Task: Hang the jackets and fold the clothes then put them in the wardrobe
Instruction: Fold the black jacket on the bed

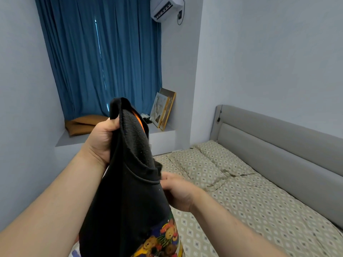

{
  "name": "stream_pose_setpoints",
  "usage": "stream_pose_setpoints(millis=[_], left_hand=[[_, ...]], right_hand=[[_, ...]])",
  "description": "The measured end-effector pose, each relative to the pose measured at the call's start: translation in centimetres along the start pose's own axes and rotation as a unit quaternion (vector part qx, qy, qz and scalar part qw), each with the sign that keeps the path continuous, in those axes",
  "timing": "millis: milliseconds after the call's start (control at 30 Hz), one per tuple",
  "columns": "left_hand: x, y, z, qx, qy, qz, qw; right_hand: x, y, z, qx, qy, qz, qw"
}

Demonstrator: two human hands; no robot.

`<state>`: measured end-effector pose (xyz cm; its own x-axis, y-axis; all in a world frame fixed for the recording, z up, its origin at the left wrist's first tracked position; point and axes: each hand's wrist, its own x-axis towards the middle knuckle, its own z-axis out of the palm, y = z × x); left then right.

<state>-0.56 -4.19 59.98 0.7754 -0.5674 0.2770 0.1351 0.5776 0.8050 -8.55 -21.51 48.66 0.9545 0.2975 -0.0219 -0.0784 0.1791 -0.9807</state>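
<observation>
My left hand (103, 138) is clenched tight on the collar edge of the black top (128, 191), which hangs limp from my fingers. It's soft and light, I'd judge — a pinch holds it. To its right, my right hand (179, 191) curls loosely against the neckline; whether it pinches cloth I cannot tell. I'd take the shoulders next — over the bed (250, 210) beyond.

Garment (130, 191) hangs centre frame, in front of the window ledge (74, 140). Left hand (101, 140) grips its upper edge; right hand (178, 190) lower, at its right side. Bed (259, 210) fills lower right, pillow (204, 164) at its head, headboard (278, 138) behind. Curtain (92, 52) upper left, behind ledge. On ledge: cushion (81, 125) left, picture frames (163, 108) leaning right. Air conditioner (165, 8) top centre.
</observation>
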Motion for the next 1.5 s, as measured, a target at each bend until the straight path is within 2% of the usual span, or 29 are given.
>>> stream_pose_setpoints(millis=[100, 167, 233, 267, 300, 367, 433, 467, 533, 600, 667, 767, 867, 933, 1000, 1067, 1133, 1167, 1267, 1333, 1400, 1500], left_hand=[[0.4, 0.3, -0.6, 0.042, 0.006, 0.034, 0.999], [0.2, 1.0, -1.1, 0.091, 0.003, 0.037, 0.995], [0.1, 1.8, -2.1, 0.207, 0.026, 0.041, 0.977], [-0.1, 2.2, -2.4, 0.289, 0.037, 0.049, 0.955], [0.1, 2.4, -3.0, 0.382, 0.041, 0.071, 0.920], [0.3, 3.1, -3.4, 0.563, 0.057, 0.112, 0.817], [0.9, 3.2, -3.3, 0.683, 0.068, 0.140, 0.713], [1.3, 3.0, -3.2, 0.719, 0.080, 0.144, 0.675], [2.1, 2.5, -3.0, 0.745, 0.105, 0.143, 0.643], [2.9, 2.1, -2.7, 0.737, 0.123, 0.142, 0.650], [3.9, 1.4, -2.3, 0.693, 0.140, 0.140, 0.693], [5.2, 0.3, -1.4, 0.617, 0.134, 0.124, 0.766], [6.0, -0.5, 0.0, 0.584, 0.090, 0.100, 0.801], [6.1, -0.7, 1.0, 0.591, 0.057, 0.100, 0.799], [6.0, -0.8, 1.8, 0.643, 0.020, 0.102, 0.758], [5.9, -1.2, 2.5, 0.697, -0.017, 0.087, 0.712], [6.0, -2.1, 2.8, 0.705, -0.051, 0.038, 0.706], [6.0, -2.6, 2.9, 0.685, -0.072, 0.008, 0.725], [7.1, -3.9, 3.1, 0.531, -0.125, -0.088, 0.834], [8.8, -5.3, 3.3, 0.444, -0.129, -0.116, 0.879], [10.6, -8.0, 3.9, 0.414, -0.122, -0.129, 0.893], [13.3, -14.7, 4.5, 0.447, -0.126, -0.151, 0.873]], right_hand=[[-0.8, 0.2, -1.5, -0.045, 0.119, -0.049, 0.991], [-1.8, -0.8, -3.6, -0.099, 0.208, -0.092, 0.969], [-3.0, -2.4, -5.7, -0.160, 0.289, -0.117, 0.937], [-3.6, -3.3, -6.8, -0.194, 0.331, -0.129, 0.915], [-4.2, -4.3, -7.9, -0.237, 0.372, -0.143, 0.886], [-5.6, -6.5, -10.0, -0.336, 0.436, -0.157, 0.820], [-7.1, -8.7, -11.5, -0.444, 0.451, -0.150, 0.760], [-7.7, -9.7, -12.0, -0.505, 0.444, -0.143, 0.727], [-8.9, -11.3, -12.4, -0.588, 0.430, -0.124, 0.674], [-10.1, -12.4, -12.8, -0.622, 0.433, -0.091, 0.646], [-11.6, -12.9, -13.4, -0.638, 0.438, -0.053, 0.631], [-13.8, -13.2, -14.1, -0.635, 0.443, -0.036, 0.632], [-16.0, -13.1, -15.2, -0.628, 0.449, -0.045, 0.634], [-17.7, -12.7, -16.3, -0.597, 0.448, -0.039, 0.664], [-19.5, -12.1, -17.5, -0.587, 0.441, -0.017, 0.678], [-20.9, -11.6, -18.5, -0.599, 0.443, 0.005, 0.667], [-21.9, -11.5, -19.5, -0.607, 0.456, 0.008, 0.651], [-22.4, -11.7, -19.9, -0.608, 0.461, 0.007, 0.647], [-24.0, -12.9, -21.1, -0.607, 0.471, 0.014, 0.640], [-25.1, -13.7, -22.3, -0.603, 0.485, 0.020, 0.633], [-25.6, -13.7, -24.6, -0.604, 0.498, 0.032, 0.621], [-25.6, -11.1, -29.7, -0.613, 0.503, 0.074, 0.605]])
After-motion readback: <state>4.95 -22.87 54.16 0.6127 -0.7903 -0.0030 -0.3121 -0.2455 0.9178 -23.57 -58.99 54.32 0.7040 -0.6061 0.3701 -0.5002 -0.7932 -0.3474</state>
